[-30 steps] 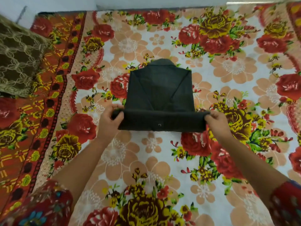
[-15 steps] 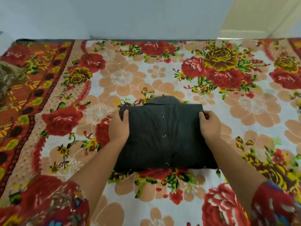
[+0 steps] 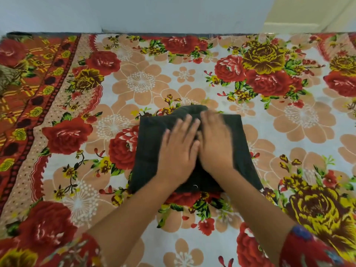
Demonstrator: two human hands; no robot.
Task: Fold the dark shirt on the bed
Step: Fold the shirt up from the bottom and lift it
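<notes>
The left hand (image 3: 179,149) and right hand (image 3: 215,143), which half a second before held the bundle's side edges, lay flat with straight fingers, side by side on the dark shirt (image 3: 148,147), its collar toward 12 o'clock, mid-bed (image 3: 289,132). The last fold seemed laid, with only smoothing left. No container showed.

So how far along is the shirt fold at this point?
Done: the shirt lies as a compact rectangle on the bed, no sleeves showing, collar at the far edge. In hand: the left hand and right hand lie flat side by side on top, apparently smoothing it. Left: probably only lifting the hands away; whether another fold is planned cannot be told.
</notes>
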